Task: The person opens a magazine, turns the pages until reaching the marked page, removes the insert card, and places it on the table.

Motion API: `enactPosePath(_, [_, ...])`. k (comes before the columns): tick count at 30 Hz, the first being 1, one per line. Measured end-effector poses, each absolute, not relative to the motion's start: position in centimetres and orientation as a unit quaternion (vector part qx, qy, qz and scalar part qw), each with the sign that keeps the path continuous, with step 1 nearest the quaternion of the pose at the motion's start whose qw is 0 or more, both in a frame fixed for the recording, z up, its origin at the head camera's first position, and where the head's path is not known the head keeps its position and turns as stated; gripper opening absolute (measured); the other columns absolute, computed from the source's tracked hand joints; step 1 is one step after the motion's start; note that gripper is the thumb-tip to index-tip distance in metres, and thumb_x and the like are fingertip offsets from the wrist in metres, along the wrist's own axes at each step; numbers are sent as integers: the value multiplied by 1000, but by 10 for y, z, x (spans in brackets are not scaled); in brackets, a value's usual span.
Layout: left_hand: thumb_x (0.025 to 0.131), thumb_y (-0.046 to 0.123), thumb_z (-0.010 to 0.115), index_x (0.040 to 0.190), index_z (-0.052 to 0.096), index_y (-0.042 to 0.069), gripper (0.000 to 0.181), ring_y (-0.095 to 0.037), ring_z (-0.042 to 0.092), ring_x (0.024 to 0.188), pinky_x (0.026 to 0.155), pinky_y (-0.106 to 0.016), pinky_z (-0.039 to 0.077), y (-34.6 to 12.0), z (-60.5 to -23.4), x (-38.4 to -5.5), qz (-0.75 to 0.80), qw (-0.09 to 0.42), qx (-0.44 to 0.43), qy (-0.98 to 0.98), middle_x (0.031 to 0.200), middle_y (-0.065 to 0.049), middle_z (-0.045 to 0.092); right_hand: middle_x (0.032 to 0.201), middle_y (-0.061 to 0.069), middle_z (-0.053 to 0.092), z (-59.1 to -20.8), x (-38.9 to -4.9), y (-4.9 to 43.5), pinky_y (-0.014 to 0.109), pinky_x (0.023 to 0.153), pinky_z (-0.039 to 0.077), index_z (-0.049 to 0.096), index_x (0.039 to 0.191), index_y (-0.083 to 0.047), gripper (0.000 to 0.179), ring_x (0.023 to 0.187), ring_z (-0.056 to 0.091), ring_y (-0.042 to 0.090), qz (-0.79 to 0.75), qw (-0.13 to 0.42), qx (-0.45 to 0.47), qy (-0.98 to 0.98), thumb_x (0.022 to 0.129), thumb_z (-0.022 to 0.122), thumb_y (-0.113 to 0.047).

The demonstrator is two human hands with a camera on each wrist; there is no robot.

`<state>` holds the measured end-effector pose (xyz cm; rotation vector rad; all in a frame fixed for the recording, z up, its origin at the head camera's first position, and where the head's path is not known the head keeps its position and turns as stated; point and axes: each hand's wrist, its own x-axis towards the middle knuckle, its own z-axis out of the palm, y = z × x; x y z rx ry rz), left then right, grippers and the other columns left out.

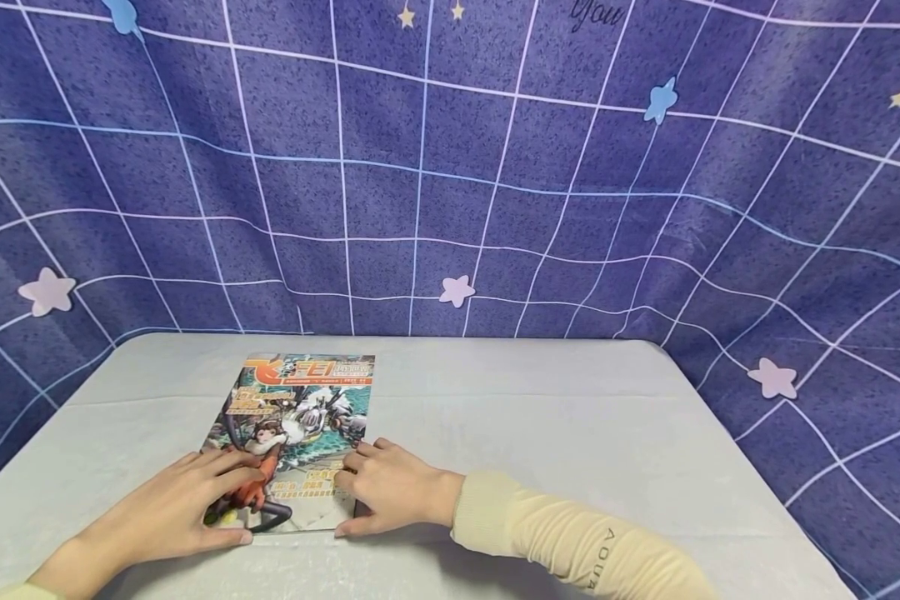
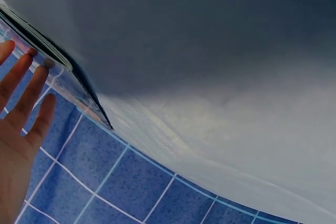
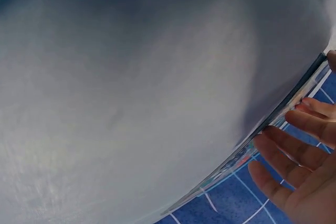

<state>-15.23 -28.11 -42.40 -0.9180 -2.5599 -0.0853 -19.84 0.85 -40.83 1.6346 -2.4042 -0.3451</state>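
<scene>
A glossy magazine [image 1: 311,450] with a colourful illustrated cover and orange lettering lies face up on the left part of the table. My left hand [image 1: 176,504] rests over its lower left side, fingers extended onto the cover and thumb by the bottom edge. At the opposite side, my right hand [image 1: 393,492] touches the right edge with lightly bent fingers, its thumb near the bottom corner. The left wrist view shows the straight fingers of the left hand [image 2: 18,124] against the cover. In the right wrist view, the right hand [image 3: 307,174] has its fingertips along the magazine's edge [image 3: 294,98].
A pale grey cloth covers the table [image 1: 570,450]. Behind and around it hangs a blue curtain [image 1: 390,192] with a white grid and star shapes. Shadow from the right forearm [image 1: 570,533] falls on the tabletop.
</scene>
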Motion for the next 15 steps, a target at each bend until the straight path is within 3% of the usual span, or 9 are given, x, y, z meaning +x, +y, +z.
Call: enactPosePath(15, [62, 69, 66, 103, 67, 26, 59, -15, 57, 100, 84, -33, 35, -281, -424, -154, -36, 215, -337, -916, 109, 10, 60, 104, -9, 61, -407, -197, 9, 20, 77, 47, 58, 105, -25, 45, 97, 56, 8, -117, 116, 568, -806, 85, 43, -62])
